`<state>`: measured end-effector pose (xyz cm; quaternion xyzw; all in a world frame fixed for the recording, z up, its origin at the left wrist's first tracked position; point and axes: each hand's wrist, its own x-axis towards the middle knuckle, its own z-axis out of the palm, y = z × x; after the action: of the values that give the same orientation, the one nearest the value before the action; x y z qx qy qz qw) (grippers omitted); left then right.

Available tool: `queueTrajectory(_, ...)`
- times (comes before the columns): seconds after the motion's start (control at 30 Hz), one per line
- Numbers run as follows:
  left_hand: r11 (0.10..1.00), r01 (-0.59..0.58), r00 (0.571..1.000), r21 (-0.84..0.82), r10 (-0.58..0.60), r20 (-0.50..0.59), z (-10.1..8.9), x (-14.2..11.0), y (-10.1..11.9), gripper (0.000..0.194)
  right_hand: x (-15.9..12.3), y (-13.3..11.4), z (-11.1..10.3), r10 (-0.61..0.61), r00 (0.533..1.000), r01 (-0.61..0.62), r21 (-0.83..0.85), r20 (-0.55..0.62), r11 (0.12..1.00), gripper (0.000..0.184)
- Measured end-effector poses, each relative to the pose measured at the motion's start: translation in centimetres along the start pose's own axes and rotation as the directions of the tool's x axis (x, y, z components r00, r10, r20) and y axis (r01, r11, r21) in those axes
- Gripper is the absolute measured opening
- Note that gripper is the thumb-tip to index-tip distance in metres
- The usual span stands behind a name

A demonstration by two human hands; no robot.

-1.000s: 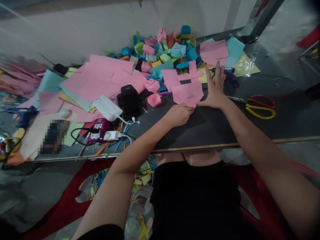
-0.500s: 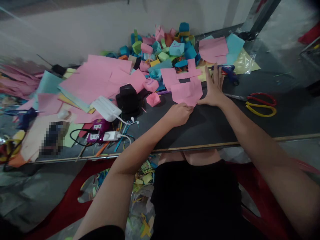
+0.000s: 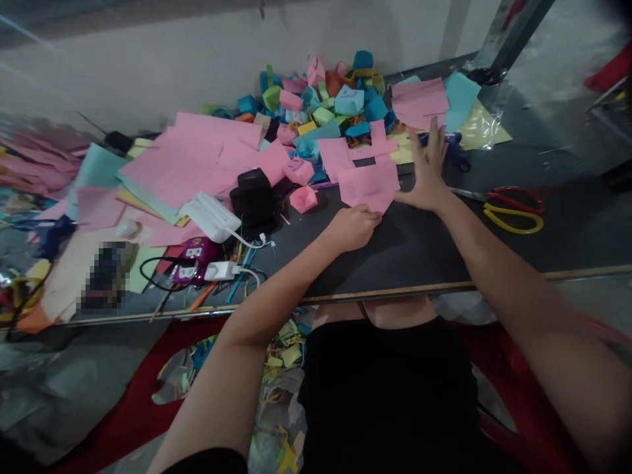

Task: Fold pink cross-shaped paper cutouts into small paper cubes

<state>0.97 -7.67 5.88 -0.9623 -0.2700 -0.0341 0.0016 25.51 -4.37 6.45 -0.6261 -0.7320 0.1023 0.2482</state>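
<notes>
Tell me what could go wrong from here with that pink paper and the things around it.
The pink paper might crease or tear where the left hand grips its near edge.
The scissors lie with their blades pointing toward the right wrist, so a sideways move could knock them or catch skin.
The right hand is spread close to a blue tool, which it could bump.

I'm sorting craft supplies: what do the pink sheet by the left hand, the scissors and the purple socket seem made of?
The pink sheet: likely matte paper or thin card, with a dull face and clean-cut edges. The scissors: probably metal blades, grey and narrow; smooth red and yellow handles, perhaps plastic. The purple socket: probably glossy plastic, showing highlights.
</notes>
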Motion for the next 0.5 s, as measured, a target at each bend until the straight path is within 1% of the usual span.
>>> queueTrajectory(0.07, 1.000, 0.013, 1.000, 0.005, -0.013, -0.005, -0.1, 0.0, 0.1, 0.045, -0.4, -1.0, 0.7, -0.098, 0.993, 0.098, -0.003, 0.062, 0.995, 0.139)
queueTrajectory(0.1, 1.000, 0.013, 1.000, 0.007, -0.013, -0.007, -0.1, 0.0, 0.2, 0.045, -0.5, -1.4, 1.0, -0.128, 0.986, 0.128, 0.006, 0.103, 0.992, 0.143)
queueTrajectory(0.17, 1.000, 0.007, 1.000, 0.006, -0.007, -0.007, -0.1, -0.1, 0.2, 0.043, -0.6, -1.5, 1.6, -0.155, 0.975, 0.153, 0.026, 0.157, 0.988, 0.148)
queueTrajectory(0.2, 1.000, 0.003, 1.000, 0.004, -0.003, -0.009, -0.1, -0.1, 0.2, 0.042, -0.6, -1.2, 1.8, -0.152, 0.974, 0.149, 0.031, 0.165, 0.988, 0.150)
queueTrajectory(0.27, 1.000, -0.004, 1.000, 0.000, 0.004, -0.016, -0.1, -0.1, 0.2, 0.043, -0.2, -0.2, 2.1, -0.126, 0.982, 0.124, 0.024, 0.139, 0.992, 0.153)
queueTrajectory(0.33, 1.000, -0.004, 1.000, 0.004, 0.004, -0.012, -0.1, 0.0, 0.3, 0.044, 0.4, 1.2, 2.2, -0.100, 0.992, 0.099, 0.016, 0.082, 0.995, 0.154)
queueTrajectory(0.5, 1.000, 0.007, 0.999, 0.015, -0.007, 0.032, -0.5, 0.1, 0.4, 0.041, 1.6, 4.7, 2.4, -0.015, 1.000, 0.015, 0.001, -0.001, 1.000, 0.153)
